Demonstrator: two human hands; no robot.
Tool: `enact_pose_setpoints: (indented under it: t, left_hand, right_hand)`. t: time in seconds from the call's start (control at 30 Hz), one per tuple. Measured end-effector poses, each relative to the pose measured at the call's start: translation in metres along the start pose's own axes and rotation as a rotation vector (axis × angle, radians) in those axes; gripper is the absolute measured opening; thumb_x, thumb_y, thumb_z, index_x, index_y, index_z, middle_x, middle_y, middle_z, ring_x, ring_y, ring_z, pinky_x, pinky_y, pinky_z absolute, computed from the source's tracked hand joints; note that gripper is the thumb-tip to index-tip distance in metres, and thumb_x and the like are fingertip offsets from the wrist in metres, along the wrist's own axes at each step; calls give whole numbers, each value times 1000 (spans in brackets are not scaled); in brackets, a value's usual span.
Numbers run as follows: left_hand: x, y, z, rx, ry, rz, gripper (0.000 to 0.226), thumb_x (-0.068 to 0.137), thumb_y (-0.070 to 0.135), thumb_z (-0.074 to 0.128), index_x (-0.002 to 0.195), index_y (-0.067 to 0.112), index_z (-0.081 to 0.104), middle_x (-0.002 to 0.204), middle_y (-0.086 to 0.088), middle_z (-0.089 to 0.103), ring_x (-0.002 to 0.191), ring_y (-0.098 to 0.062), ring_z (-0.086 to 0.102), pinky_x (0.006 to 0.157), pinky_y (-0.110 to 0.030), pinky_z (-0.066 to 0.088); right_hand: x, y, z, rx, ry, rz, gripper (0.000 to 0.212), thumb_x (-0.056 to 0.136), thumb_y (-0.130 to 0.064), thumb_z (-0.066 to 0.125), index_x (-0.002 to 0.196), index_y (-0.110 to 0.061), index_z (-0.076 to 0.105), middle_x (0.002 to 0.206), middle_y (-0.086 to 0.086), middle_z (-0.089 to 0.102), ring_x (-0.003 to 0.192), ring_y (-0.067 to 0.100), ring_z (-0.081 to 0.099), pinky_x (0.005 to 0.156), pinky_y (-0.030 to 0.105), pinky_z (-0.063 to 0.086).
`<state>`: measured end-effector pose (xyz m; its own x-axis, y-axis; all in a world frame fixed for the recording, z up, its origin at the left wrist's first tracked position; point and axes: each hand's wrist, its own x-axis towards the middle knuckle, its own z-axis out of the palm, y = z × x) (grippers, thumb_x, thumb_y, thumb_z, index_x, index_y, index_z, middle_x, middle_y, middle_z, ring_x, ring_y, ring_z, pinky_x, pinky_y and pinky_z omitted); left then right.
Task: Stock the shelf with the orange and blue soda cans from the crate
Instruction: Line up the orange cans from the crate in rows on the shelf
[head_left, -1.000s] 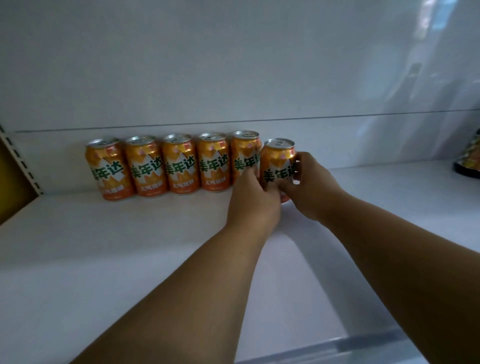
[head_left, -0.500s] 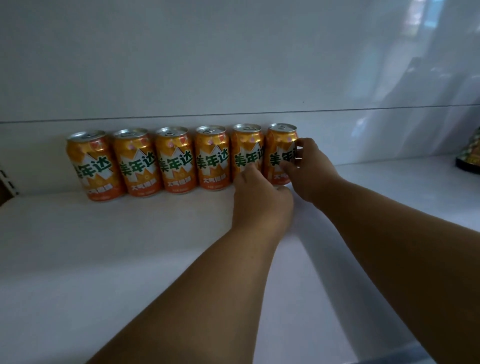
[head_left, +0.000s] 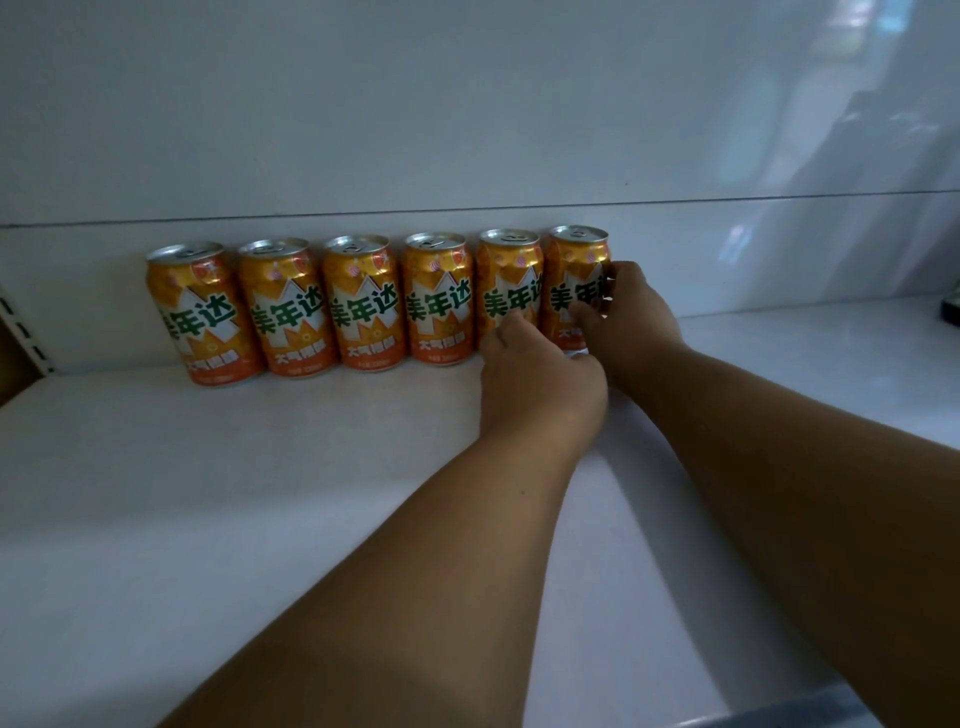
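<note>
The end can (head_left: 574, 283) of the row is gripped by the right hand (head_left: 631, 325); its lower part is hidden behind the left hand (head_left: 537, 382), whose grasp cannot be made out.

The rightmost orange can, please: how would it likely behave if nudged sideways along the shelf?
The rightmost orange can stands upright on the smooth white shelf, so it probably slides. Its unopened tab suggests it is full and steady. The right hand gripping it should prevent tipping.
</note>
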<state>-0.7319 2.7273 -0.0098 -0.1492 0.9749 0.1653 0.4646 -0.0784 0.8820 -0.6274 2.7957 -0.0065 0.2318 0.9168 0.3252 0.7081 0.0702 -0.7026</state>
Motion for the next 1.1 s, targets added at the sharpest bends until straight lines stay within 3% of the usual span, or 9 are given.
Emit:
enact_pose_setpoints:
  t: [0.17,0.27,0.4,0.5,0.7,0.93,1.1]
  left_hand:
    - [3,0,-1,-58,61,-37,57,89,29,60,141,17,39,138,-8,45,121,-29,52,100,-47,48]
    - [-9,9,-13,-72,122,-22,48,91,30,60,135,21,44,133,-3,52,119,-25,55,99,-45,49]
    - [-41,22,-42,95,115,107,56,90,21,61,142,19,40,138,-4,47,125,-23,49,98,-30,40]
    - [-79,28,-69,228,126,186,55,92,23,59,143,19,39,141,-5,44,128,-24,46,103,-36,43]
    - [-163,16,-130,299,161,173,55,92,25,60,142,23,38,145,0,41,127,-21,49,101,-42,48]
    - [-237,27,-177,367,241,238,50,94,25,59,140,19,42,142,-2,43,126,-21,47,102,-35,42]
    - [-281,41,-176,342,296,350,44,95,19,55,138,20,45,137,1,48,123,-19,49,102,-37,43]
  right_hand:
    - [-23,-13,-8,-4,-37,41,56,93,-30,63,138,-9,38,138,13,50,125,32,51,83,30,34]
    - [-57,-27,-19,-30,-48,-4,55,91,-31,65,138,-14,41,134,11,47,121,30,52,82,30,33]
    - [-101,-48,-45,-62,-63,-69,50,92,-32,64,136,-18,45,131,9,48,116,29,53,83,32,38]
    - [-139,-64,-63,-78,-35,-137,51,90,-33,66,135,-18,47,130,9,49,115,28,53,90,37,44]
    - [-221,-102,-83,-134,-40,-227,50,92,-37,63,135,-20,45,138,7,45,123,28,47,99,44,46]
    - [-301,-138,-103,-145,-31,-262,54,94,-40,60,142,-24,41,146,7,39,131,28,41,102,45,43]
    - [-341,-140,-128,-14,45,-249,49,93,-31,62,139,-25,46,141,5,43,128,25,43,103,44,42]
